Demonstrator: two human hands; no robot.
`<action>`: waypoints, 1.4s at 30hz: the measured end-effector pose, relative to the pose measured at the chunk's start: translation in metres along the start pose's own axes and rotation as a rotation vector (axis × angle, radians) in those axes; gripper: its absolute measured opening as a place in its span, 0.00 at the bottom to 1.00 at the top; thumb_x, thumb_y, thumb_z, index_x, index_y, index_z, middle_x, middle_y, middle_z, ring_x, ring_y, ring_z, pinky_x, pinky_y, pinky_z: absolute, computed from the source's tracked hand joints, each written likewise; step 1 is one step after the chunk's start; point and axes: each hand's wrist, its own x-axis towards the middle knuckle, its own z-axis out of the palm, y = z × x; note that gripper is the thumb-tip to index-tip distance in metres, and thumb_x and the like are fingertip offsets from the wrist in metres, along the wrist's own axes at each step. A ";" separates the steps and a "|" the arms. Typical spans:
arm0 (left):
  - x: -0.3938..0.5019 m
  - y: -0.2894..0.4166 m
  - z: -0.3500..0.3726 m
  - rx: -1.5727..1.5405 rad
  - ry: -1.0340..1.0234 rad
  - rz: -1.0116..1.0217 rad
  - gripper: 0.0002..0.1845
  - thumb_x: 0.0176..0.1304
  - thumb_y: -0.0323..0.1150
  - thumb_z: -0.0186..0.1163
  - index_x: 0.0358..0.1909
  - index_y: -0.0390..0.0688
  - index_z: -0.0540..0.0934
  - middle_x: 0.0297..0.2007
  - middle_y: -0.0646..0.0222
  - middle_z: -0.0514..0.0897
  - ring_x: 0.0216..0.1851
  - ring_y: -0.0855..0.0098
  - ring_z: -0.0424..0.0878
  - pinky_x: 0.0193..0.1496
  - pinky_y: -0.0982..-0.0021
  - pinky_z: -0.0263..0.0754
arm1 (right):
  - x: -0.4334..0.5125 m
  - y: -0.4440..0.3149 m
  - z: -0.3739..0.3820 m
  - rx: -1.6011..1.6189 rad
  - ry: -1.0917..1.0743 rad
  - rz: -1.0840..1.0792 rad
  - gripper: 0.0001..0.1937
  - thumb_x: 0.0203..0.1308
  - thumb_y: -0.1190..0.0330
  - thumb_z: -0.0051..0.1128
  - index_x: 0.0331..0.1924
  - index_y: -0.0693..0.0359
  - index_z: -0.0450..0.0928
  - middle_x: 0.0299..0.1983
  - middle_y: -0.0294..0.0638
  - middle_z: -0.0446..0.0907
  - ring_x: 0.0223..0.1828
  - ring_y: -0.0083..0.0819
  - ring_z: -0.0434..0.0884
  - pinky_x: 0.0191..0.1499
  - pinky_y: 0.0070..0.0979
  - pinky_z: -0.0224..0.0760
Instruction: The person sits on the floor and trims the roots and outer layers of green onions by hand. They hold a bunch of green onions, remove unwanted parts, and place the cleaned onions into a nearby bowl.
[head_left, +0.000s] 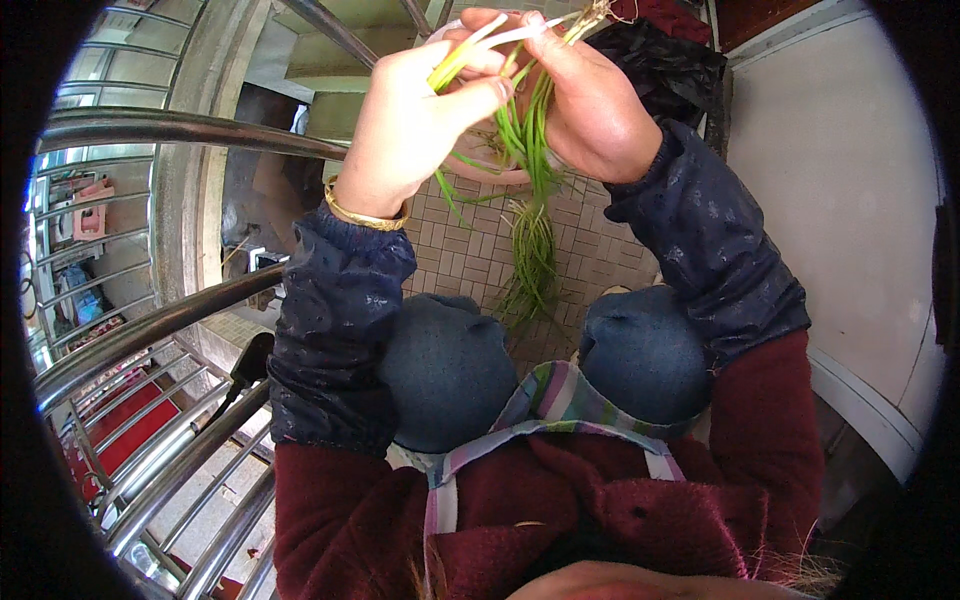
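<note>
At the top of the view, my left hand (420, 112) pinches a few pale scallion stalks (466, 56) between thumb and fingers. Beside it, my right hand (596, 105) grips a small bunch of scallions (534, 135), roots up at the top and green leaves hanging down. One white stalk spans the gap between the two hands. Below them on the tiles lies a larger bundle of scallions (531, 259), between my knees. A pinkish basin (491, 174) with bits of plant in it stands under my hands, mostly hidden by them.
Metal stair railings (187, 126) run along the left side. A pale door panel (832, 202) stands at the right. Black plastic bags (667, 67) are heaped at the upper right. Small tan tiles (450, 255) cover the floor, and my knees (450, 367) are close below the bundle.
</note>
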 end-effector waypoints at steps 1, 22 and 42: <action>0.001 0.000 0.000 -0.064 0.036 -0.036 0.08 0.55 0.25 0.62 0.36 0.34 0.80 0.33 0.71 0.79 0.32 0.83 0.74 0.34 0.81 0.67 | 0.001 -0.001 -0.001 -0.025 -0.017 0.003 0.18 0.70 0.60 0.35 0.44 0.68 0.71 0.39 0.44 0.77 0.39 0.29 0.78 0.43 0.25 0.73; 0.003 0.004 -0.014 -0.238 -0.026 -0.139 0.12 0.54 0.25 0.63 0.36 0.42 0.70 0.28 0.73 0.80 0.26 0.88 0.72 0.22 0.86 0.54 | -0.010 -0.026 -0.006 -0.600 0.082 0.089 0.09 0.64 0.68 0.50 0.35 0.65 0.76 0.29 0.33 0.76 0.25 0.14 0.67 0.28 0.13 0.62; 0.005 0.000 -0.013 -0.326 -0.001 -0.201 0.07 0.56 0.28 0.62 0.37 0.38 0.77 0.29 0.67 0.83 0.21 0.89 0.66 0.21 0.87 0.54 | -0.007 -0.012 -0.005 -0.552 0.238 -0.071 0.05 0.54 0.72 0.56 0.31 0.64 0.81 0.26 0.31 0.80 0.21 0.14 0.70 0.24 0.13 0.63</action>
